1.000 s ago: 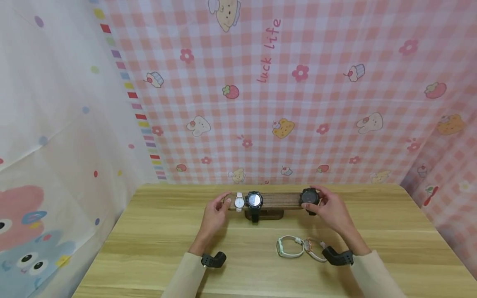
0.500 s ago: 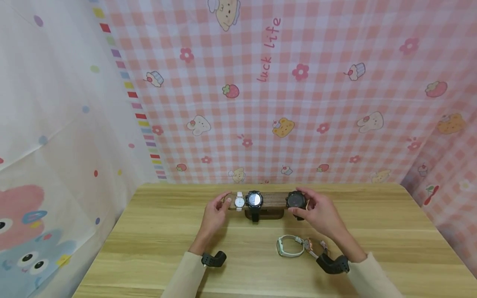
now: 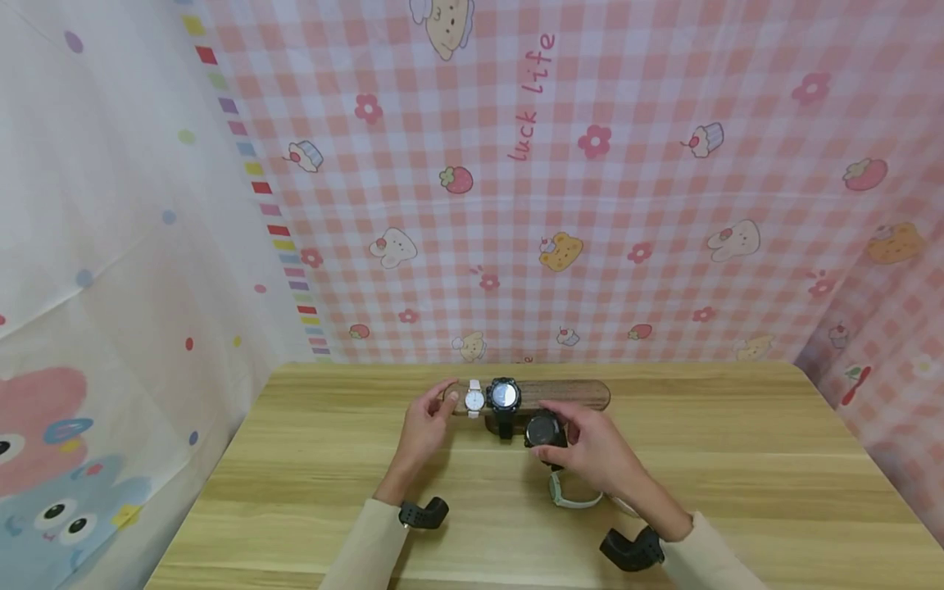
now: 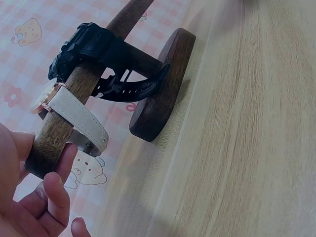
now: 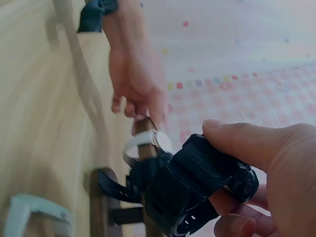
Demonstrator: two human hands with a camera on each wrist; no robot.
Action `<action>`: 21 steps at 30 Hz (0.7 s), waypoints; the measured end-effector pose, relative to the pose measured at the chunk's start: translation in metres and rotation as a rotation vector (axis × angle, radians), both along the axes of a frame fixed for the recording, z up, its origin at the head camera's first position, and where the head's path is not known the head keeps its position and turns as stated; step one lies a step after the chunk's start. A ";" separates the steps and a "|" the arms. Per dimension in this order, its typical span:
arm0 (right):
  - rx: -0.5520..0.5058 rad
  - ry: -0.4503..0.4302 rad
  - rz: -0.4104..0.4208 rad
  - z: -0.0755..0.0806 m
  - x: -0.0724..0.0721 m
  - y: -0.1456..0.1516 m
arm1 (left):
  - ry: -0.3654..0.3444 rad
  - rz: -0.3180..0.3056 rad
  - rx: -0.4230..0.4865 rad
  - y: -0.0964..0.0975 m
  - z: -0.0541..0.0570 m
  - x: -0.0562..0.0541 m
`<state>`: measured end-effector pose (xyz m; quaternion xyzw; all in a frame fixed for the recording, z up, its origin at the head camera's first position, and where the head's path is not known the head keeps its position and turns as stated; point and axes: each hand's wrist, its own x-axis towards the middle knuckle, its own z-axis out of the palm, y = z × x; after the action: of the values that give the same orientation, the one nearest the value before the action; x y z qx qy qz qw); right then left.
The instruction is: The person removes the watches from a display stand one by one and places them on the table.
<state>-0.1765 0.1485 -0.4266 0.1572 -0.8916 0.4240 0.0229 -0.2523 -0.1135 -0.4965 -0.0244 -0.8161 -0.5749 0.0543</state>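
The left hand [image 3: 425, 422] pinches the left end of the wooden stand [image 3: 568, 395], just as a second ago. Rightward along its bar sit one white-strapped watch [image 3: 474, 400] and one black watch [image 3: 505, 395], both unmoved. Next, on the bar's near side, comes a second black watch [image 3: 543, 430], gripped between thumb and fingers of the right hand [image 3: 590, 442]; a second ago it was at the bar's right end, now uncovered. Nearer on the table [image 3: 295, 492] lie one mint watch [image 3: 575, 503] and, farther right, one white strap [image 3: 625, 506], mostly hidden.
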 end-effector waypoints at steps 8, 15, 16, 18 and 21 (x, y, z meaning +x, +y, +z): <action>0.008 0.011 0.075 -0.015 0.003 -0.014 | -0.003 -0.011 0.002 -0.001 -0.001 -0.001; 0.022 -0.006 0.075 -0.028 0.005 -0.022 | 0.003 -0.012 -0.001 -0.001 -0.002 -0.002; 0.023 -0.009 0.072 -0.029 0.005 -0.023 | 0.002 -0.010 -0.003 -0.001 -0.003 -0.002; 0.018 -0.016 0.074 -0.032 0.006 -0.025 | 0.002 -0.009 -0.007 -0.001 -0.003 -0.002; 0.008 -0.019 0.086 -0.034 0.006 -0.027 | 0.000 -0.010 -0.011 -0.001 -0.004 -0.003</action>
<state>-0.1704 0.1211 -0.4610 0.1914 -0.8859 0.4225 -0.0046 -0.2549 -0.1146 -0.5001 -0.0287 -0.8191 -0.5706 0.0514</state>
